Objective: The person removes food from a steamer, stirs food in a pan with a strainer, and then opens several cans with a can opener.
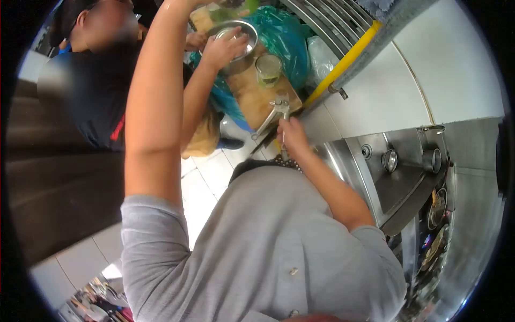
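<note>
My right hand (293, 138) is closed around one handle of a silver two-handled metal tool (280, 105). The tool's handles are spread apart, and its exact kind is not clear. Beneath its head lies a wooden board (252, 99). A glass jar (268, 68) stands on the board just beyond the tool. My left arm stretches far forward, and my left hand (185, 2) is mostly cut off by the top edge, so its fingers cannot be made out. Nearby at the top are a blurred green item (248, 7) and a metal bowl (249, 33).
A co-worker in dark clothes (88, 91) stands at the left, one hand (224, 49) in the bowl. Green plastic bags (279, 35) surround the board. To the right are a yellow pipe (343, 61), a tiled wall (450, 59) and a steel sink (399, 180).
</note>
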